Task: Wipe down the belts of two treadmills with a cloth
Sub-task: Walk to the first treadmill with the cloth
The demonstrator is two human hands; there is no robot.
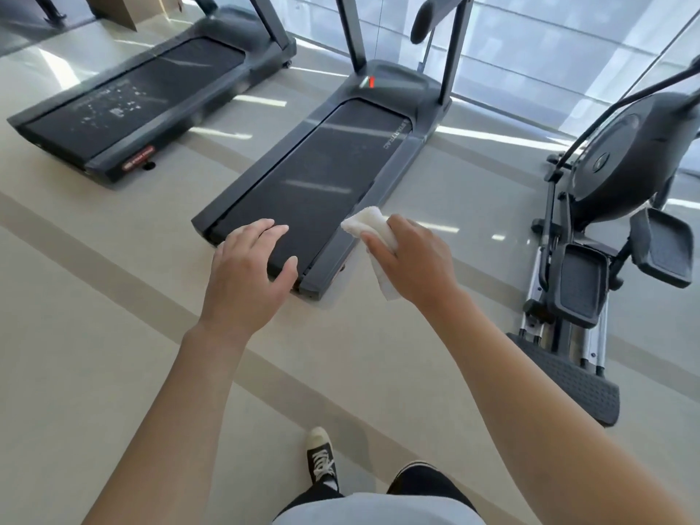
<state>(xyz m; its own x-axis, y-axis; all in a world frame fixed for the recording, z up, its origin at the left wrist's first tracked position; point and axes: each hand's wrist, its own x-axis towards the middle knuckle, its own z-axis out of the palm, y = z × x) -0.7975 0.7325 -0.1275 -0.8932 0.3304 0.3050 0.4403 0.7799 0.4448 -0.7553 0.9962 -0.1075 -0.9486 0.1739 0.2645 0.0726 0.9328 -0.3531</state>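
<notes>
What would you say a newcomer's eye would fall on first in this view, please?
Probably the white cloth, gripped in the right hand over the near end of the centre treadmill. Beside it the left hand reaches out with its fingers spread. A second treadmill lies at the upper left, its belt speckled with pale marks.

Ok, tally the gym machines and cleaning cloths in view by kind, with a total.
Dark grey treadmills with black belts: 2, the near one and the far one
Dark grey elliptical trainer: 1
White folded cloth, held in the right hand: 1
Total: 4
</notes>
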